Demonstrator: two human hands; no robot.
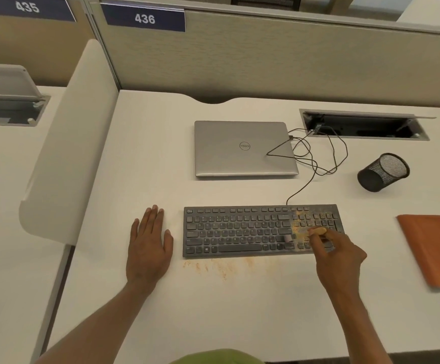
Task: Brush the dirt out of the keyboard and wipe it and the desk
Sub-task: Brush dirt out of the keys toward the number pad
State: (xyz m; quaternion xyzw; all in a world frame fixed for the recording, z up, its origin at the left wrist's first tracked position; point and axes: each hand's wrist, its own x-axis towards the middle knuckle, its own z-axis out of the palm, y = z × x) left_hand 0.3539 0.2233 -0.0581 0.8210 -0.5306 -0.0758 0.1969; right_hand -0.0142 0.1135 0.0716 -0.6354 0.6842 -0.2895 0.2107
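A dark grey keyboard [240,231] lies on the white desk [213,306]. Orange-yellow dirt [301,219] covers its right side around the number pad. More orange dust [221,266] streaks the desk just in front of the keyboard. My right hand [337,254] grips a small brush with a light wooden handle [318,230]; its blurred dark bristles [290,239] rest on the keys near the dirt. My left hand [149,243] lies flat on the desk, palm down, just left of the keyboard. An orange cloth [435,249] lies folded at the right.
A closed silver laptop [242,148] sits behind the keyboard, with tangled black cables [318,153] running to an open cable hatch [363,124]. A black mesh pen cup [383,172] lies tipped over at the right. A rounded divider panel [64,158] borders the desk on the left.
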